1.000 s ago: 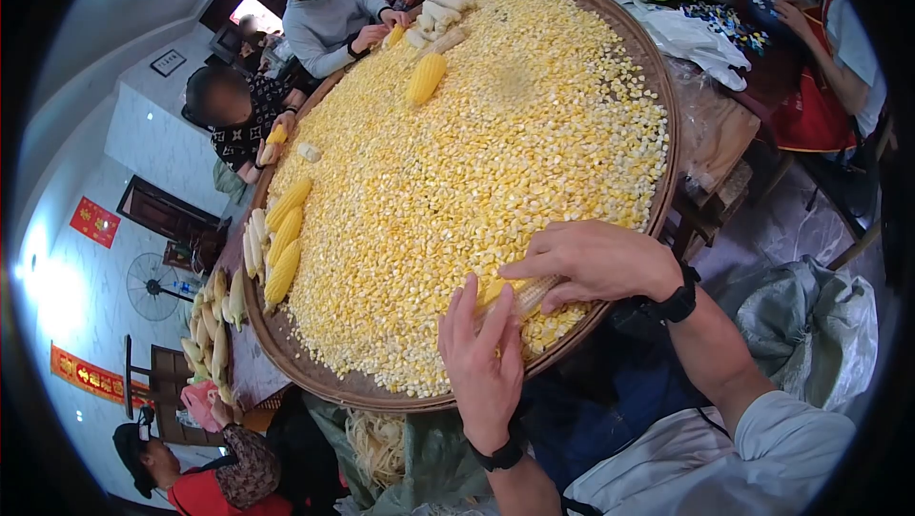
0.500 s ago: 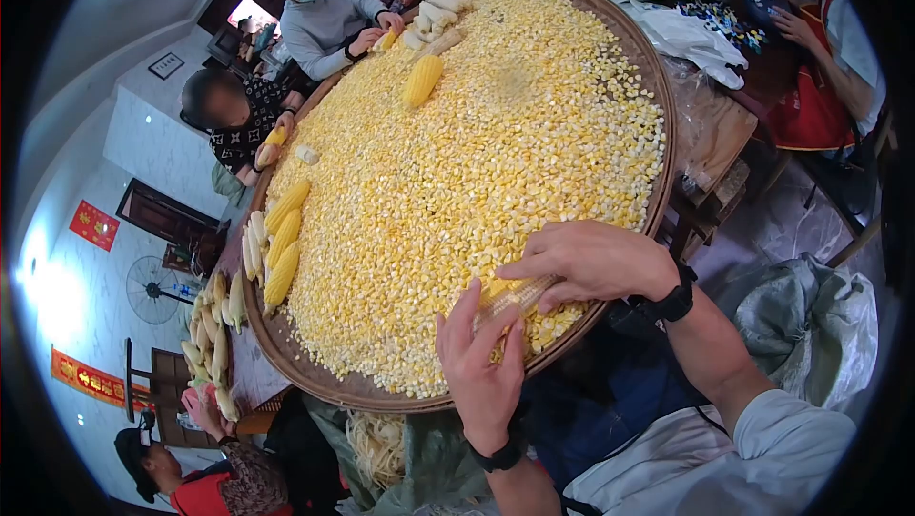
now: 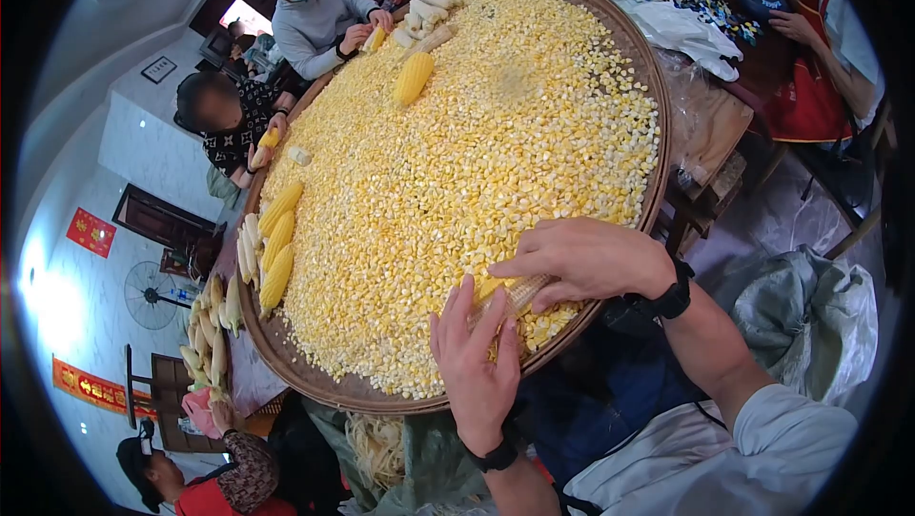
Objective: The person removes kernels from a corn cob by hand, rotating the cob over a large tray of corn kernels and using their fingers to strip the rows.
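Observation:
A mostly stripped corn cob (image 3: 519, 297) lies between my two hands over the near rim of a large round tray (image 3: 355, 396). My left hand (image 3: 474, 349) grips its left end, fingers pointing up. My right hand (image 3: 586, 263) holds the other end from above, thumb and fingers bent around it. Some yellow kernels show along the cob's upper side. Loose corn kernels (image 3: 448, 173) cover the tray beneath and beyond both hands.
Several yellow cobs (image 3: 277, 242) lie at the tray's left edge, another cob (image 3: 414, 79) farther back. Stripped cobs (image 3: 429, 16) sit at the far rim. People sit around it. A plastic sack (image 3: 805, 325) stands at the right.
The whole view has shifted slightly. My hands remain on the cob, which has turned a little between them. The person at lower left has moved a hand holding something pink.

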A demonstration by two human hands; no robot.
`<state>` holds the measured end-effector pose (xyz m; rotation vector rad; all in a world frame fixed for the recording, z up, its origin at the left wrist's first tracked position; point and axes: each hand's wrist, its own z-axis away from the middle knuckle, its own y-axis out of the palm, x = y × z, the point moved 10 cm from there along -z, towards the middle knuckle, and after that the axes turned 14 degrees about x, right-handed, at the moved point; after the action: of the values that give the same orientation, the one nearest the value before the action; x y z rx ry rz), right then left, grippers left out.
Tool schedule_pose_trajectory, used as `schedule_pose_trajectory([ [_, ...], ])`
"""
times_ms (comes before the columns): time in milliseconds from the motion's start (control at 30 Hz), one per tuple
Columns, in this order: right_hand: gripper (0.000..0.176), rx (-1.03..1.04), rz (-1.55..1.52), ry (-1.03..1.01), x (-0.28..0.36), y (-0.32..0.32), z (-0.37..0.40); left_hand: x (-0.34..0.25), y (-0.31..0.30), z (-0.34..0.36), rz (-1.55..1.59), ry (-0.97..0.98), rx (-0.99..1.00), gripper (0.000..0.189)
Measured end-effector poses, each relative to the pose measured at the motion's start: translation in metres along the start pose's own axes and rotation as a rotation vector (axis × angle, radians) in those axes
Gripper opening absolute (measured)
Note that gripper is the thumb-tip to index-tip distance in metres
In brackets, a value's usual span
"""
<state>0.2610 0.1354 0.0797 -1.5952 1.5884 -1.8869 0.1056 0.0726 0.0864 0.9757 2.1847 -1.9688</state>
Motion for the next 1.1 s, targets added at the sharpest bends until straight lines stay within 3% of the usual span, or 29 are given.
schedule_pose_trajectory([
  [333, 0.071, 0.010, 0.010, 0.005, -0.001, 0.001, 0.000, -0.001, -0.004, -0.001, 0.110, -0.085, -0.019, 0.046],
  [600, 0.085, -0.007, 0.038, -0.013, -0.001, 0.001, -0.002, 0.001, 0.007, -0.002, -0.026, -0.038, 0.055, 0.047],
  [1100, 0.074, 0.057, 0.028, 0.040, -0.005, 0.006, -0.003, -0.005, -0.004, 0.004, 0.017, 0.009, -0.035, 0.027],
])
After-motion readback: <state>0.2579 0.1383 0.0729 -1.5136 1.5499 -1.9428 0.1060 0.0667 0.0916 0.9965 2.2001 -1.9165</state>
